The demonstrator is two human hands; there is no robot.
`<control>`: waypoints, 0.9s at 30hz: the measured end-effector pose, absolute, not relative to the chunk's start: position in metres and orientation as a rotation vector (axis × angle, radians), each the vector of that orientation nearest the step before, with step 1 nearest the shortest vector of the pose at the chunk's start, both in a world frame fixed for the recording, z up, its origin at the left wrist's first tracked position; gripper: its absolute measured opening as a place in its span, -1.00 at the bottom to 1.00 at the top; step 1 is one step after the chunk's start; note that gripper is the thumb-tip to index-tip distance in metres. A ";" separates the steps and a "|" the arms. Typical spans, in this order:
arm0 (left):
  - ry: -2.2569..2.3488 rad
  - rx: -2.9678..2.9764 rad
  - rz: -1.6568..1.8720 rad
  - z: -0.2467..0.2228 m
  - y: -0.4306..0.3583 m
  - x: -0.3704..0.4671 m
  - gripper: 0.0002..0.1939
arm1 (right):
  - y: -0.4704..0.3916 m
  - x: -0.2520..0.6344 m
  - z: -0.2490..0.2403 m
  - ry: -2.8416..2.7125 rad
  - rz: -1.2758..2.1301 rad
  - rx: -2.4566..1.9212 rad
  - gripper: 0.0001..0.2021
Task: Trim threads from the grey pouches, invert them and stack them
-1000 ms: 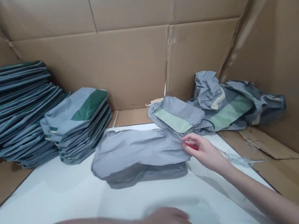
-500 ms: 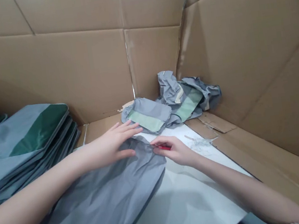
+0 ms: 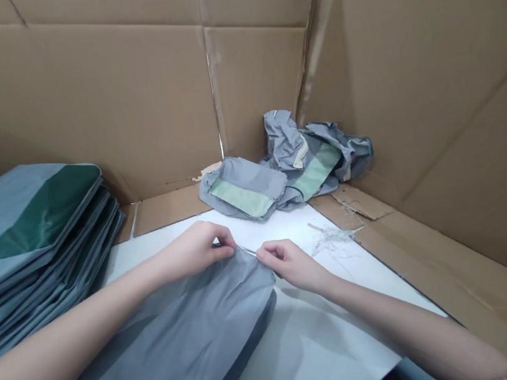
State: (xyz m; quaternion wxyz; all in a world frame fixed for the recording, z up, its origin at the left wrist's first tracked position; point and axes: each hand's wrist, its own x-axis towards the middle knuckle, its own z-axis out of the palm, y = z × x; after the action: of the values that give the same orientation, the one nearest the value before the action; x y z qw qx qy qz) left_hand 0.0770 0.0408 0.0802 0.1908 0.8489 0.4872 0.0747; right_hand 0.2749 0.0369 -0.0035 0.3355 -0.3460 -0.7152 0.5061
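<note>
A large piece of grey fabric [image 3: 176,345] lies across the white table, its far edge raised a little between my hands. My left hand [image 3: 207,245] pinches that edge between thumb and fingers. To its right, my right hand [image 3: 287,261] is closed on the same edge, close to the fabric's far right corner. A short light stretch of edge shows between the two hands. No red tool is visible now; whether my right hand hides it cannot be seen.
At left is a thick stack of grey and green fabric pieces [image 3: 44,213]. Crumpled grey and green pieces [image 3: 243,185] lie at the back against cardboard walls [image 3: 128,107]. Loose threads [image 3: 333,238] sit on the white table [image 3: 346,312] at right.
My left hand has gone from spread fingers to a pinch on the fabric edge. The red tool at my right hand has dropped out of sight. The view has shifted slightly.
</note>
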 end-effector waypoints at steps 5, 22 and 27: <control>1.393 2.389 0.206 0.081 0.041 0.078 -0.77 | 0.036 0.271 -0.002 -1.805 1.436 -0.932 -0.58; 1.443 2.265 0.220 0.075 0.043 0.079 -0.74 | 0.031 0.283 -0.001 -2.054 0.601 -1.039 -0.73; 1.422 2.249 0.184 0.073 0.045 0.082 -0.72 | 0.033 0.281 0.000 -2.213 0.342 -1.033 -0.77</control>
State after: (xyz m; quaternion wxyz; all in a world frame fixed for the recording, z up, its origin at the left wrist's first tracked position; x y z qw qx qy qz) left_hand 0.0818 0.0452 0.0728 0.2349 0.8196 0.5182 0.0672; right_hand 0.2806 0.0331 0.0003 0.3313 -0.3953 -0.8467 0.1308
